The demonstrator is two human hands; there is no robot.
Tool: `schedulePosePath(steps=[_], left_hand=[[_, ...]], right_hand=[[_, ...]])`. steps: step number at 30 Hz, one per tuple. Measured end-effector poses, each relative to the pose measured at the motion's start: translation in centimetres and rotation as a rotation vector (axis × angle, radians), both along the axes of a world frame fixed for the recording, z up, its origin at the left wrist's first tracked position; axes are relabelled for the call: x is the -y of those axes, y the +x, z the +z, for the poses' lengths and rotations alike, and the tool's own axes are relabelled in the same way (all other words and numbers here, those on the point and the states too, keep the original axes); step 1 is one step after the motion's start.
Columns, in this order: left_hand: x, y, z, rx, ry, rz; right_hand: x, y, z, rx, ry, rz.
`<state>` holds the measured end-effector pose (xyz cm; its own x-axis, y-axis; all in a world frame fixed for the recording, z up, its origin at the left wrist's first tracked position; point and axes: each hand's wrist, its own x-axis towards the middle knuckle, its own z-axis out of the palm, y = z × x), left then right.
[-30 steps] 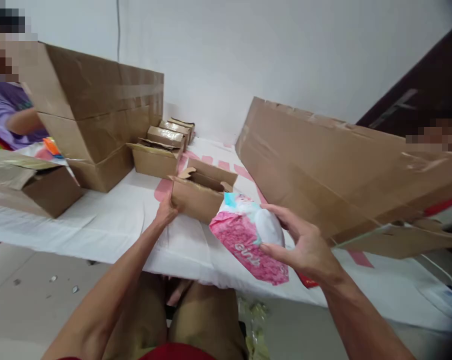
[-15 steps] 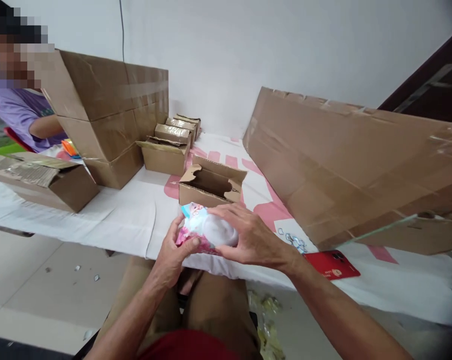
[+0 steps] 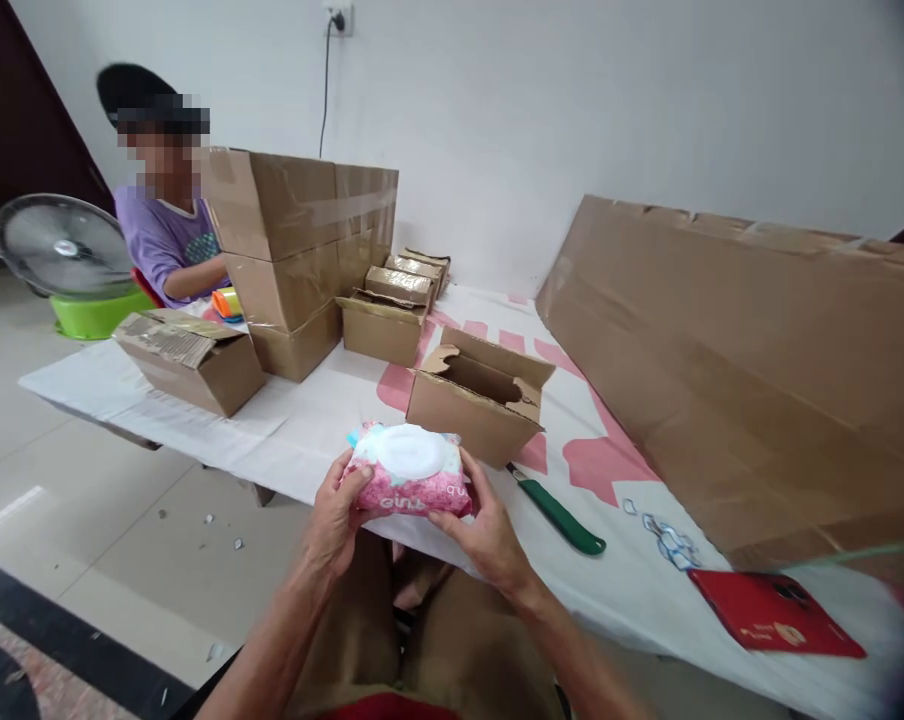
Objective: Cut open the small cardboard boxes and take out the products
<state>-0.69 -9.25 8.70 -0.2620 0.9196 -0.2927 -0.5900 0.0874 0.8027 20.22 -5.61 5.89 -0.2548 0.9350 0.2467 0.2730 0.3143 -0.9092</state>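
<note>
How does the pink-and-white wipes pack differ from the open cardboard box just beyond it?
The wipes pack is pink and white with lettering; the cardboard box shows plain brown sides. The left hand and right hand hold the pack, while the box stands on the white-covered table. The pack's white lid looks shut, whereas the box's top is open. Both are oblong.
</note>
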Motion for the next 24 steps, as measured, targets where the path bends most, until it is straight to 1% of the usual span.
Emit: schedulePosePath(steps=[1, 4, 7, 10, 13, 15, 18, 21, 24], left_hand=[[-0.3, -0.7, -0.2, -0.019, -0.007, 0.014], [-1.6, -3.1, -0.4, -0.1, 0.004, 0.06], [-4.2, -5.5, -0.5, -0.155, 0.072, 0.078], [-7.9, -7.4, -1.4, -0.243, 0.088, 0.142], [-12.1, -8.8, -2.9, -0.331, 0.026, 0.235], [-14.9, -9.5, -3.9, -0.377, -0.006, 0.262], [-19.0, -10.4, -5.1, -0.47, -0.023, 0.292], [-23.0, -11.1, -5.6, -0.587, 0.0, 0.315], [-25.7, -11.6, -6.3, -0.723, 0.018, 0.31]], right_hand=[[-0.4, -1.1, -0.4, 0.0, -0.002, 0.01], [-2.4, -4.0, -0.6, -0.02, 0.016, 0.032], [-5.0, -6.6, -1.4, -0.052, 0.056, 0.038], [-8.1, -9.4, -3.3, -0.049, 0.08, 0.012], [-11.2, -12.0, -5.5, -0.003, 0.133, -0.039], [-13.3, -13.3, -6.6, 0.022, 0.184, -0.071], [-16.6, -14.7, -7.4, 0.051, 0.214, -0.113], [-20.1, -15.6, -7.7, 0.104, 0.22, -0.168], [-22.7, -16.1, -7.9, 0.155, 0.204, -0.244]])
